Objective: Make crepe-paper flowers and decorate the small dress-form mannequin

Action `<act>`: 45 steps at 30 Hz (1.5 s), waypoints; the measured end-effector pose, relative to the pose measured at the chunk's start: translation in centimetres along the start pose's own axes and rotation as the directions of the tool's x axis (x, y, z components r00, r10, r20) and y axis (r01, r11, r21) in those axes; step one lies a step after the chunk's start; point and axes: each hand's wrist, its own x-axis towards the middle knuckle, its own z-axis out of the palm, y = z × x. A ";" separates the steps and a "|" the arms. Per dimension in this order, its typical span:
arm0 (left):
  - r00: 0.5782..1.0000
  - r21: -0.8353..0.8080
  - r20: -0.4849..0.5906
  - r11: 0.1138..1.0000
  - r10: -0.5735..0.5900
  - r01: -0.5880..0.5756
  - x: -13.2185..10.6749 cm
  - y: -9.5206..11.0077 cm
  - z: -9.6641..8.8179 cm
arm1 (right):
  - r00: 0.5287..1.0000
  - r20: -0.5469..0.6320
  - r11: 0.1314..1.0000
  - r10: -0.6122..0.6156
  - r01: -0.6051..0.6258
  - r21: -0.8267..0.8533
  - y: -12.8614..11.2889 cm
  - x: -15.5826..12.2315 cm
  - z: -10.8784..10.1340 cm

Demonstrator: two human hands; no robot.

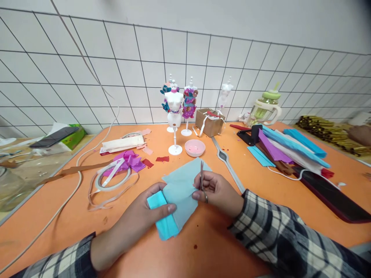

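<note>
My left hand (153,206) grips a folded wad of light-blue crepe paper (165,218), thumb on top and fingers beneath. A single unfolded layer of the paper spreads from the wad to the right and away from me. At that layer's right side is my right hand (216,189), closed around small metal scissors (202,175) whose blades point up. Its fingertips also touch the paper's edge. Just beyond the paper stands a pink bowl (195,148), and behind it a bare white mini mannequin (174,104) on a stand.
Decorated mannequins (189,102) and a cardboard box (210,122) stand near the tiled wall. On the left lie tape rolls (113,175), purple paper (127,160) and a white cable (78,181). Folded coloured papers (278,146), a dark phone (333,197) and a green-lidded jug (265,108) occupy the right.
</note>
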 end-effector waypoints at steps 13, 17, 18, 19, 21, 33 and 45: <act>0.975 -0.218 0.066 0.950 -0.214 0.223 0.6 1.3 -1.3 | 0.945 -0.326 0.971 -0.020 -0.059 -0.231 -0.2 1.2 -8.7; 0.959 -0.118 0.028 0.952 -0.281 0.282 0.5 1.3 -1.3 | 0.945 -0.327 0.788 0.019 -0.216 -0.577 0.5 1.2 -10.0; 0.957 -0.087 0.012 0.953 -0.290 0.290 0.5 1.3 -1.3 | 0.948 -0.318 0.712 0.023 -0.239 -0.661 0.7 1.2 -10.1; 0.955 -0.058 -0.002 0.954 -0.296 0.295 0.5 1.4 -1.3 | 0.950 -0.310 0.634 0.021 -0.253 -0.731 0.9 1.2 -10.1; 0.953 -0.009 -0.016 0.953 -0.304 0.303 0.4 1.4 -1.2 | 0.952 -0.306 0.510 0.009 -0.268 -0.817 1.0 1.1 -9.9; 0.954 0.048 0.023 0.954 -0.298 0.297 0.4 1.4 -1.0 | 0.938 -0.345 0.287 0.044 -0.343 -0.894 0.4 0.8 -8.6; 0.995 -0.472 0.090 0.879 -0.032 0.070 0.8 0.6 -0.6 | 0.925 0.360 0.982 0.120 -0.058 -0.178 -0.9 -1.8 -4.4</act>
